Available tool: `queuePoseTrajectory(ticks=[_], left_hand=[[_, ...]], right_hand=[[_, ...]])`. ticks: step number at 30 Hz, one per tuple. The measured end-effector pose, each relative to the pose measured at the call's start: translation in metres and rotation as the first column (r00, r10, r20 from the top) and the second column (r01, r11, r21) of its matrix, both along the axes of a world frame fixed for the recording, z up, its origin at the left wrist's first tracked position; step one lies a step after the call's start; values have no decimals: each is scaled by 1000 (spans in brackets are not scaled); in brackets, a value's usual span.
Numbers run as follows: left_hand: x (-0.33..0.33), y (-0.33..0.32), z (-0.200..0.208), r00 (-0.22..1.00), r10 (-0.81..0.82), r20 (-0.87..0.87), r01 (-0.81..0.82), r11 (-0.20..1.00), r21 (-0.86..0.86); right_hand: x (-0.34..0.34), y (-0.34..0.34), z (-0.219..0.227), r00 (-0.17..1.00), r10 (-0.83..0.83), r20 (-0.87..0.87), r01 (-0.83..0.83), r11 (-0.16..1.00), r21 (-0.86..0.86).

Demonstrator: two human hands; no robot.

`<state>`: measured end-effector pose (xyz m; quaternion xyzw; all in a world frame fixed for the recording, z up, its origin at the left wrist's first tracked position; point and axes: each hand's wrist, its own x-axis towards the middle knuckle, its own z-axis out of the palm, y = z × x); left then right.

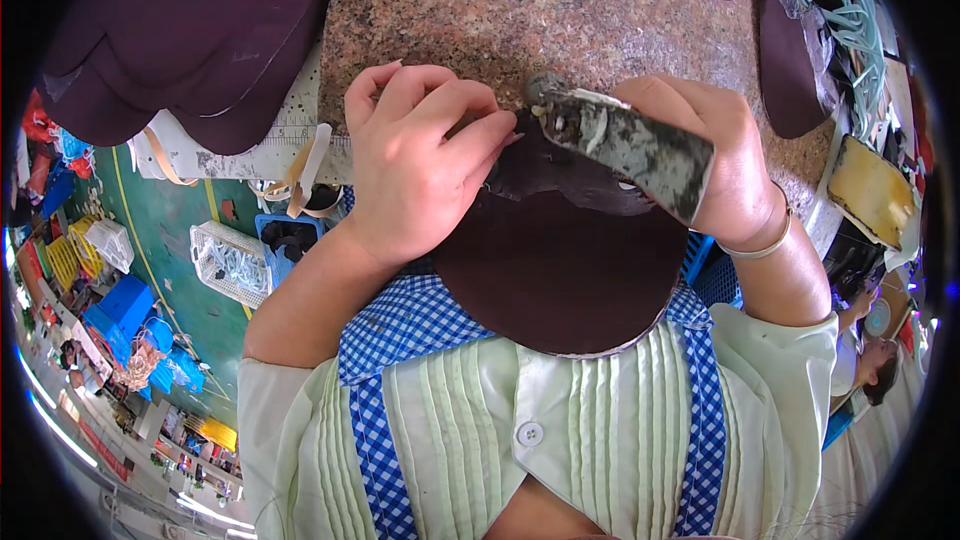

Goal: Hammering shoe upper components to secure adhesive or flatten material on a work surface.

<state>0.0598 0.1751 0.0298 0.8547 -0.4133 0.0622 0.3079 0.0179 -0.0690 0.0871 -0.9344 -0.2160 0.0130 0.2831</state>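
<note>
Fingers of the left hand (415, 155) are bent, index tip at the upper-left edge of the dark maroon panel (565, 270); thumb hidden, so can't tell whether it pinches. Panel sits between the 2 hands, below and right of the left fingertips, hanging past the near edge of the stone slab (480, 10) in front of the chest. Its long axis looks to run from slab toward the body, rounded end pointing at the person. Blotched tool (640, 155) covers its upper right, slanting from knob at upper left to flat end at lower right. Right hand (725, 155) is closed around that tool; left looks nearer the panel.
</note>
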Motion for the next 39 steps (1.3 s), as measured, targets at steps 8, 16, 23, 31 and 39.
queuePoseTrajectory(ticks=[8,16,23,31,39], left_hand=[[-1,2,1,1000,-6,-3,7,999,41],[-3,2,-4,1000,18,13,-18,1000,0],[-3,2,-6,1000,17,25,-17,1000,3],[-7,6,-12,996,83,42,-81,996,-32],[-9,4,-12,998,59,7,-58,997,-55]], right_hand=[[10,0,3,998,61,-4,-61,998,-10],[16,0,-1,993,114,7,-114,993,8],[20,2,1,991,133,-10,-133,991,-4],[15,-1,0,994,90,-66,-87,995,43],[15,6,0,996,93,-2,-93,996,-6]])
